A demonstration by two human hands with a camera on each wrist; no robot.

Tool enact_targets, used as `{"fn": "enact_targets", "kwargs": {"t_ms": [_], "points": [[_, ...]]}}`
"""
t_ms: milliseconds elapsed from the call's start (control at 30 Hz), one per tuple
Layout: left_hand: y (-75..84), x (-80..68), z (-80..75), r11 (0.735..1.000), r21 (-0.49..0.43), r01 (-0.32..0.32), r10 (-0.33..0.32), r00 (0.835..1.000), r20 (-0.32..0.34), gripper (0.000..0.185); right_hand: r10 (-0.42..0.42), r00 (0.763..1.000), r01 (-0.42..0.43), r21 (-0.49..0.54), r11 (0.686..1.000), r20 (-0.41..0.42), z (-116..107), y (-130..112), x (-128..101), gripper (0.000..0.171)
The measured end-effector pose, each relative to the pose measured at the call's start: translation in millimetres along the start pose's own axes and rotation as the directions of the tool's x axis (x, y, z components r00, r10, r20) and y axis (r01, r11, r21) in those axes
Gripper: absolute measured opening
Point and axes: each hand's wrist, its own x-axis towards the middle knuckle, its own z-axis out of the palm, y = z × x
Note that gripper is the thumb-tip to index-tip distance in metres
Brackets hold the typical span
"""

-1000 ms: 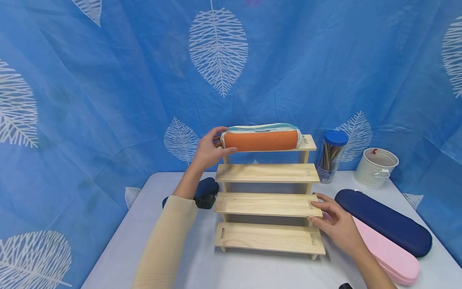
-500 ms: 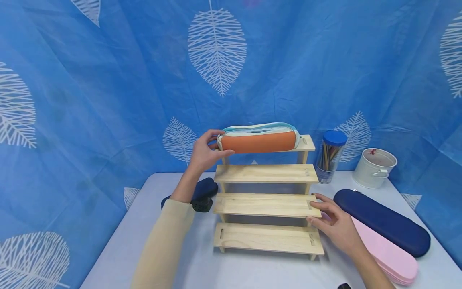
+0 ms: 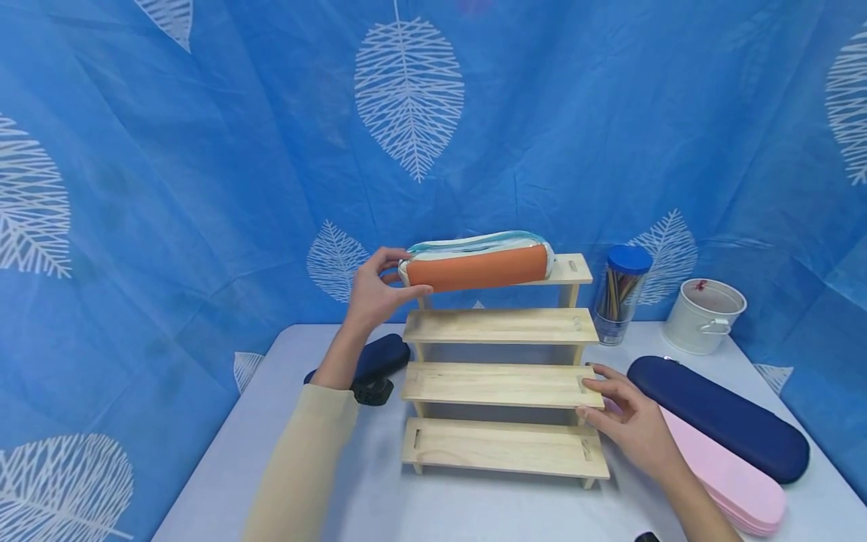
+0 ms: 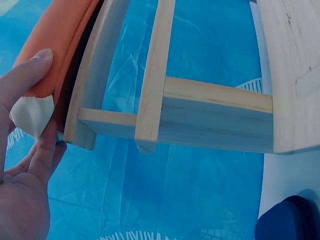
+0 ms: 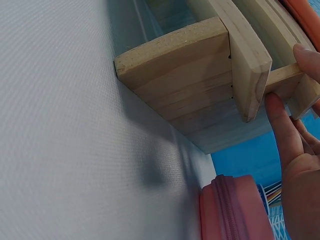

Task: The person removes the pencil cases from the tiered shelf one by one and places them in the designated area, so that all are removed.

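An orange pencil case (image 3: 477, 269) with a white and light-blue zipped top lies along the top tier of a wooden four-tier stand (image 3: 501, 325). My left hand (image 3: 369, 297) grips its left end, thumb across the orange front and fingers behind. The left wrist view shows the thumb on the orange side and the fingers under the white end of the case (image 4: 67, 35). At the right end of the second tier from the bottom, my right hand (image 3: 633, 421) holds the board (image 3: 497, 382). In the right wrist view its thumb and fingers lie on either side of that board end.
Navy (image 3: 718, 418) and pink (image 3: 728, 470) pencil cases lie right of the stand. Behind them stand a blue-lidded pencil jar (image 3: 619, 293) and a white bucket (image 3: 704, 316). A dark blue case (image 3: 382, 355) lies left of the stand, partly behind my left wrist.
My left hand has drawn the orange pencil case leftward along the top tier, its left end now lower and jutting past the stand. The right hand keeps its hold on the board.
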Motion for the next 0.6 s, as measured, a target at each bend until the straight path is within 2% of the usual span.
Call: {"fn": "enact_targets", "kwargs": {"t_ms": [200, 400, 600], "points": [[-0.9, -4.6, -7.0, 1.0, -0.025, -0.002, 0.002, 1.0, -0.014, 0.061, 0.003, 1.0, -0.003, -0.001, 1.0, 0.002, 0.1, 0.8, 0.4, 0.044], [-3.0, -7.0, -11.3, 0.998, -0.049, -0.051, 0.05, 0.999, -0.022, 0.059, 0.006, 1.0, -0.006, 0.003, 1.0, -0.001, 0.2, 0.6, 0.7, 0.044], [27.0, -22.6, -16.6, 0.995, -0.051, -0.086, 0.084, 0.996, -0.031, 0.052, -0.004, 1.0, 0.004, 0.018, 1.0, -0.002, 0.9, 0.7, 1.0, 0.043]]}}
